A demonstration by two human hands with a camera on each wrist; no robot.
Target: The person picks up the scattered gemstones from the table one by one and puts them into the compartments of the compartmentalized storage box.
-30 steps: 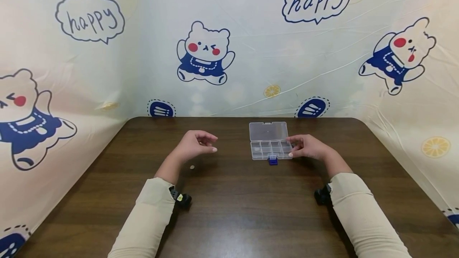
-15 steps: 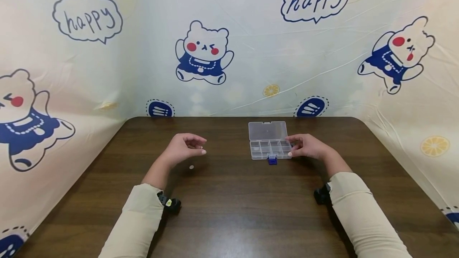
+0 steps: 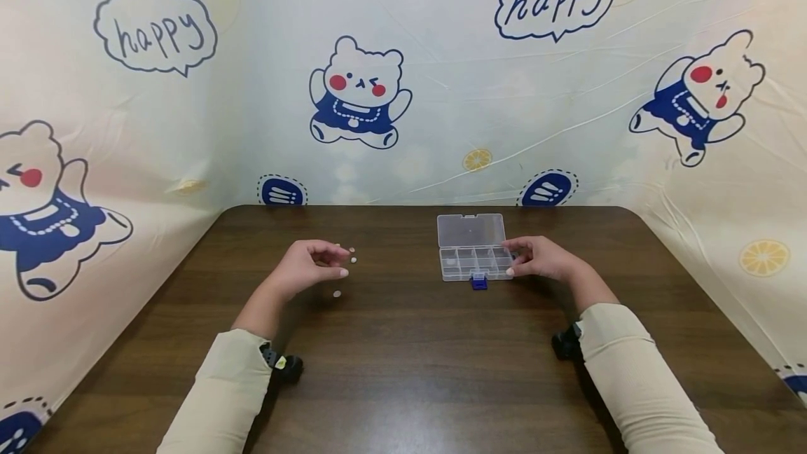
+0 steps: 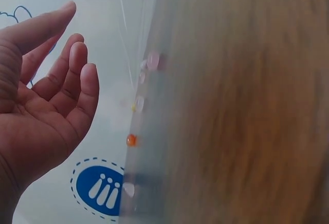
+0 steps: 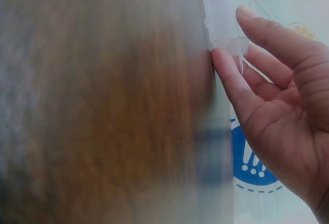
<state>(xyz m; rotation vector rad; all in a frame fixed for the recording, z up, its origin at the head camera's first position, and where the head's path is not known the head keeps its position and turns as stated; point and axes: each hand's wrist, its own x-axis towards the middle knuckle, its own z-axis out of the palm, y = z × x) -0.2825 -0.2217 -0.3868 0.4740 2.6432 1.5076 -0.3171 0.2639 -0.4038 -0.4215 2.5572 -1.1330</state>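
Observation:
My left hand [image 3: 314, 270] hovers over the left half of the table, thumb and fingers apart with nothing between them. Close by its fingertips lie small pale pieces [image 3: 354, 260], and another whitish one [image 3: 337, 293] sits nearer the front. From the left wrist, these look like little beads or stones, among them a pink one [image 4: 154, 60] and an orange one [image 4: 131, 140]. My right hand [image 3: 542, 258] holds the right end of a clear plastic compartment box [image 3: 477, 265], thumb at the front edge, fingers at the back. The box's lid [image 3: 471, 232] is raised behind it.
A dark wooden table [image 3: 403, 370] carries everything. Its far edge meets a printed cloth backdrop [image 3: 435, 104] that also rises along both sides. The box's blue latch [image 3: 480, 284] sticks out toward the front. Black wrist cameras [image 3: 288, 368] sit below both hands.
My left hand has drawn back to the left and slightly nearer, uncovering small pieces by its fingertips. My right hand and the box have kept their place.

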